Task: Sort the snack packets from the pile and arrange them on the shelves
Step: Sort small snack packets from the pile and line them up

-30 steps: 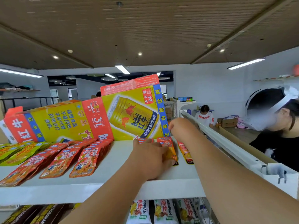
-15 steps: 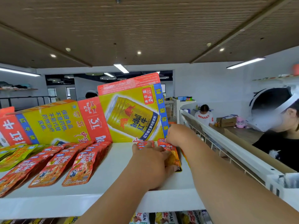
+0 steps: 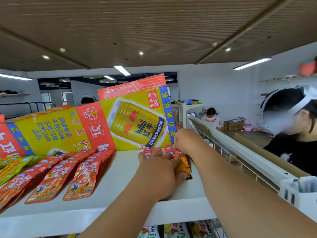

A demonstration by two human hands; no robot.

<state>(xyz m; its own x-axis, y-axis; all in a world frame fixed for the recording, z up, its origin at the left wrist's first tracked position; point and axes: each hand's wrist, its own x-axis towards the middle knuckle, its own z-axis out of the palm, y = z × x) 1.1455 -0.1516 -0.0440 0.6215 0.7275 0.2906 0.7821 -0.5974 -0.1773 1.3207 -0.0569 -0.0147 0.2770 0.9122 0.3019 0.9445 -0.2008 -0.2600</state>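
White and smooth, the shelf board (image 3: 120, 186) runs across the near view, its flat front lip at the bottom. Below it, glossy lower packets (image 3: 175, 230) stand upright on the next level.

Both forearms reach over the lip. The left hand (image 3: 157, 176) lies palm down on a small stack of orange-red snack packets (image 3: 185, 167) at the right end of the board, fingers stretched forward and a little apart, pressing the crinkly foil flat. Just beyond it the right hand (image 3: 184, 140) is bent at the wrist, its fingers curled tight and pinching the far top edge of the same stack.

To the left, shiny red pouches (image 3: 82, 179) lie in three overlapping rows, with yellow-green pouches (image 3: 10, 167) beside them at the edge. Behind all of them a printed yellow and red cardboard carton (image 3: 133, 117) stands tilted, flaps open.

Right of the shelf, past a white metal rail (image 3: 240, 152), stands a person in a black shirt (image 3: 295, 152). Farther back a seated person (image 3: 211, 119) wears white. Overhead spreads a ribbed brown ceiling (image 3: 154, 31).
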